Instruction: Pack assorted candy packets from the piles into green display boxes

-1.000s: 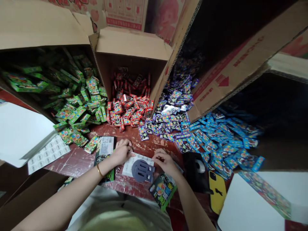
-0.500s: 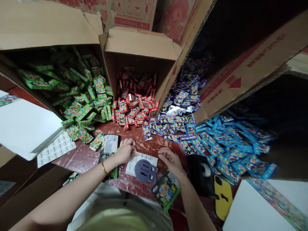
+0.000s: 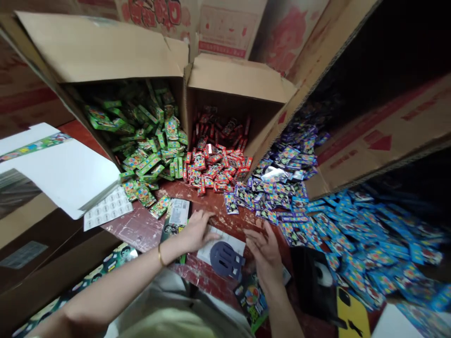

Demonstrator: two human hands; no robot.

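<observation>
Our right grip (image 3: 264, 251) has spread wide beside the sheet (image 3: 206, 254), near our edge of the surface (image 3: 132, 230); can't tell what left grip (image 3: 194, 233) holds.

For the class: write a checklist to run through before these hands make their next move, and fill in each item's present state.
1. Left hand at the paper sheet: ok.
2. Purple-grey slotted disc lying on the sheet: ok.
3. Right hand touching the sheet: cannot tell; its fingertips are by the edge.
4. Black-and-green packet beside the disc fully uncovered: not ok; the right arm partly hides it.
5. Yellow phone apart from both hands: ok.
</observation>
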